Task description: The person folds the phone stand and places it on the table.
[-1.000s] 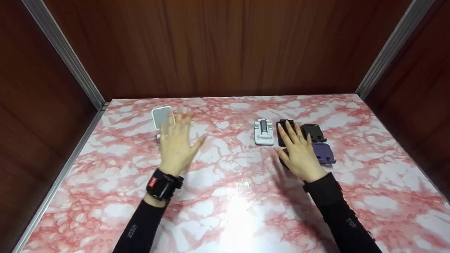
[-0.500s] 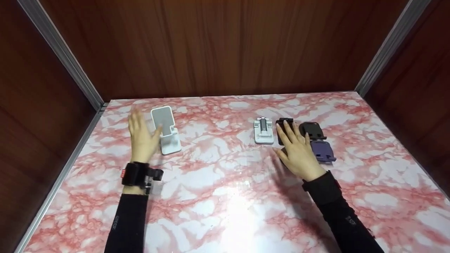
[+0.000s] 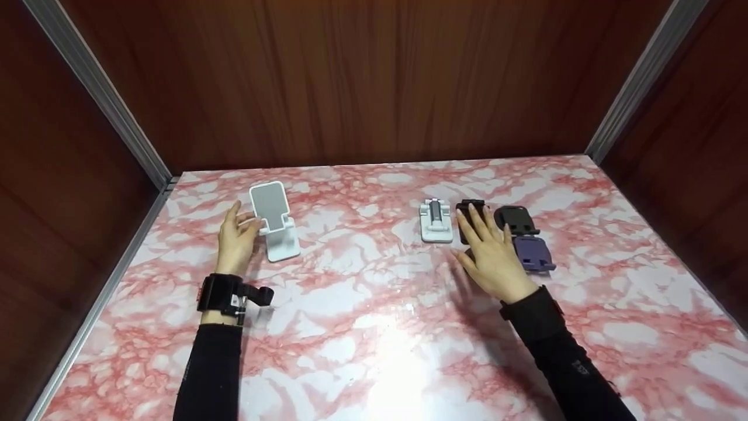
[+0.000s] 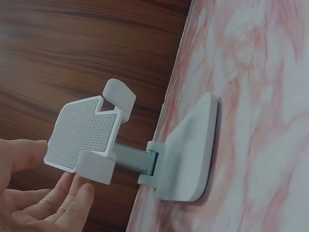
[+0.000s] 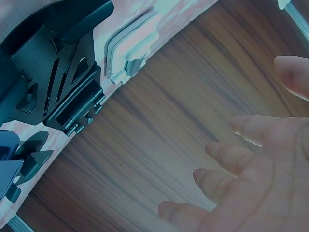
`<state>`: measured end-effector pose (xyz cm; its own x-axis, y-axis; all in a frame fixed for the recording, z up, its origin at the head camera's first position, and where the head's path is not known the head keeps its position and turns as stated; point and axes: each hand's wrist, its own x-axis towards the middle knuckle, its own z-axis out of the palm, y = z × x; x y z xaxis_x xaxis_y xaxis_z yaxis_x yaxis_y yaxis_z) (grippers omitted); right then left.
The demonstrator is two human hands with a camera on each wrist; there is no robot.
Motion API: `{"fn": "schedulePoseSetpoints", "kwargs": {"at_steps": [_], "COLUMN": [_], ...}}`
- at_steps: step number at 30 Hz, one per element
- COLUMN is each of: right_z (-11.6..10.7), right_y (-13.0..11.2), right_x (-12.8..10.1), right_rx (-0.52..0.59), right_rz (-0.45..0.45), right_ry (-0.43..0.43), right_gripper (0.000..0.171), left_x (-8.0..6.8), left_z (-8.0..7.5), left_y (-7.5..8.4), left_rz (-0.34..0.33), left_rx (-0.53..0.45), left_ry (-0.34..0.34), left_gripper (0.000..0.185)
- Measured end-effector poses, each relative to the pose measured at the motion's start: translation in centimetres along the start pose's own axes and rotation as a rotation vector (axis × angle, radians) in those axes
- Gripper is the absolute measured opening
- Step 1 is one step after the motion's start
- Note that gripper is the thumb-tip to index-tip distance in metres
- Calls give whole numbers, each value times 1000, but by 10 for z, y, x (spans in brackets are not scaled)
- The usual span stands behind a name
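Left hand (image 3: 236,242): held with fingers nearly straight and slightly spread, placed just beside the left edge of the white phone stand (image 3: 276,221). In the left wrist view the fingertips (image 4: 77,193) are seen at the lower lip of the stand's tilted back plate; whether they actually touch it cannot be told. Nothing is grasped.

White phone stand: set unfolded on the marbled pink worktop (image 3: 374,327), toward its rear left, base flat, plate raised on a hinged arm.

Right hand (image 3: 494,254): laid palm down with fingers extended and spread over a black folded stand (image 3: 469,211), which is largely covered by it. Nothing is gripped.

Adjacent items: a white folded stand (image 3: 437,221) is placed just to the left of the right hand; a second black stand (image 3: 515,220) and a purple stand (image 3: 533,253) lie just to its right, the purple one nearer the person.
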<state>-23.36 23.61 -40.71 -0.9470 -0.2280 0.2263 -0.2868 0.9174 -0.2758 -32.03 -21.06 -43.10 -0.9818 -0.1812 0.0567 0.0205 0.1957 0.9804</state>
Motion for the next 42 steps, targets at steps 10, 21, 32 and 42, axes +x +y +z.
{"fn": "schedulePoseSetpoints", "kwargs": {"at_steps": [10,21,32,42], "right_z": [1,5,11,23], "right_y": [-3,-3,-7,-18], "right_x": [-1,-2,-2,-2], "right_rx": [7,29,7,67], "right_rz": [-9,-10,-47,-103], "right_ry": [15,19,-15,-62], "right_gripper": [70,69,71,68], "left_x": [2,-3,-25,-57], "left_z": [-2,8,45,83], "left_y": [-9,8,42,62], "left_rz": [-7,-46,57,78], "left_rx": [-212,-265,-373,-326], "left_ry": [124,104,-92,-276], "left_gripper": [18,8,16,10]}}
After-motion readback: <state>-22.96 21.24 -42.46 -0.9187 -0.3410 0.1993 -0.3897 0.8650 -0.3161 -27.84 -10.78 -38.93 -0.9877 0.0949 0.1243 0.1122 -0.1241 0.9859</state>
